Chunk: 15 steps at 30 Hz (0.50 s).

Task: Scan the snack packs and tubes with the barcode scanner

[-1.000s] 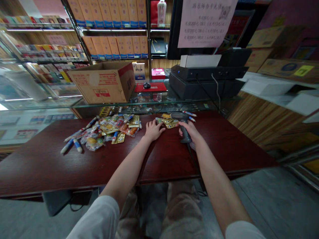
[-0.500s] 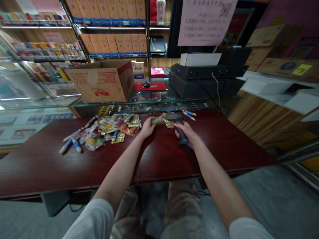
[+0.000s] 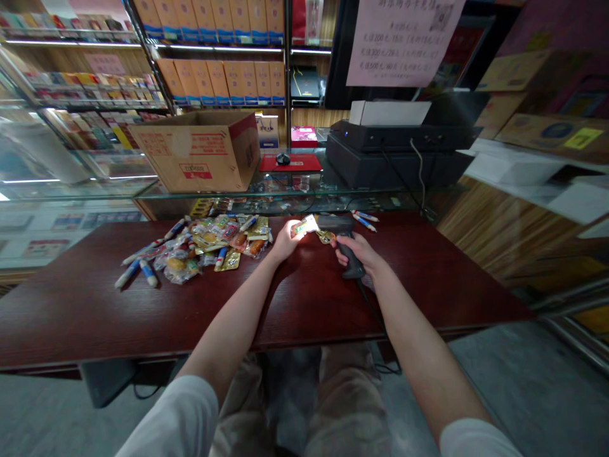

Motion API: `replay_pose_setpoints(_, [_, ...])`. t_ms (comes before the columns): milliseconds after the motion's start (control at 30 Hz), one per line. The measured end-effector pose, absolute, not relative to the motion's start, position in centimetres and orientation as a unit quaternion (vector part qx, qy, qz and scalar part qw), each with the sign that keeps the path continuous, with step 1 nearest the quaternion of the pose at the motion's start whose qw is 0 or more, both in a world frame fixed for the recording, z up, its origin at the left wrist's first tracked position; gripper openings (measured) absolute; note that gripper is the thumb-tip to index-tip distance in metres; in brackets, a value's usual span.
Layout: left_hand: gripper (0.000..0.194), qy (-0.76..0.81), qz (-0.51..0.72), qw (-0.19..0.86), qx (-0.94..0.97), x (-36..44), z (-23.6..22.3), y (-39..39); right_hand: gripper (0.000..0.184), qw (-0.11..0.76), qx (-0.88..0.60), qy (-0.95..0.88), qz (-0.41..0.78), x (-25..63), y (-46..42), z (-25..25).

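My right hand point(image 3: 356, 251) is closed around the grip of a dark barcode scanner point(image 3: 335, 223), its head facing left. From its grip a cable drops over the table's front edge. My left hand point(image 3: 287, 240) pinches a small snack packet point(image 3: 304, 226) with green print, right in front of the scanner head. Bright light falls on the packet and the fingertips. A gold packet point(image 3: 326, 237) lies just under the scanner. Left of my left hand is a pile of wrapped snacks point(image 3: 214, 244), with blue-and-white marker-like sticks point(image 3: 148, 273) along its left side.
The dark red wooden table point(image 3: 214, 317) spans the front. A few more blue-and-white sticks point(image 3: 365, 221) lie behind the scanner. On the glass counter behind stand an open cardboard box point(image 3: 200, 155), a mouse point(image 3: 283, 159) on a red mat and a black cash drawer point(image 3: 394, 162).
A bright light now shines on the packet in my left hand, where it was dim before. The packet's print faces the scanner head more openly. Both hands hold nearly the same place.
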<state>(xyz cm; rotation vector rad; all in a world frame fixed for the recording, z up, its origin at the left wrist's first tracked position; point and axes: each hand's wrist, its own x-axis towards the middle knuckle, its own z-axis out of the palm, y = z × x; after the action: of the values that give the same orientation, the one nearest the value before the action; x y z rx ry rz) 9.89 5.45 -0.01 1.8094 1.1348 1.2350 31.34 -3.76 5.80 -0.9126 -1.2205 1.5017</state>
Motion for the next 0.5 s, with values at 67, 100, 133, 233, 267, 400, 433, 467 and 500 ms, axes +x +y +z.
replay_pose_setpoints(67, [0.038,0.435,0.470,0.326,0.696,9.91,0.21,5.36,0.039,0.481,-0.375,-0.496,0.618,31.44,-3.75,5.83])
replay_pose_setpoints(100, [0.038,0.435,0.468,0.322,0.698,9.88,0.30,5.33,0.039,0.484,-0.377,-0.495,0.616,31.52,-3.74,5.85])
replay_pose_setpoints(133, [0.038,0.436,0.467,0.317,0.701,9.84,0.38,5.30,0.039,0.488,-0.379,-0.494,0.612,31.60,-3.72,5.87])
replay_pose_setpoints(233, [0.038,0.437,0.463,0.301,0.710,9.64,0.51,5.21,0.040,0.497,-0.386,-0.493,0.601,31.83,-3.70,5.91])
replay_pose_setpoints(267, [0.038,0.436,0.463,0.296,0.712,9.57,0.53,5.16,0.040,0.496,-0.387,-0.494,0.600,31.88,-3.71,5.93])
replay_pose_setpoints(400, [0.039,0.435,0.457,0.285,0.721,9.43,0.61,4.85,0.039,0.491,-0.385,-0.500,0.600,31.85,-3.80,6.04])
replay_pose_setpoints(433, [0.040,0.435,0.452,0.284,0.725,9.42,0.64,4.76,0.039,0.493,-0.385,-0.499,0.600,31.82,-3.82,6.07])
replay_pose_setpoints(467, [0.039,0.435,0.447,0.284,0.728,9.42,0.68,4.68,0.039,0.494,-0.385,-0.498,0.599,31.79,-3.83,6.08])
replay_pose_setpoints(500, [0.039,0.436,0.443,0.283,0.730,9.42,0.71,4.62,0.039,0.495,-0.386,-0.498,0.599,31.78,-3.84,6.08])
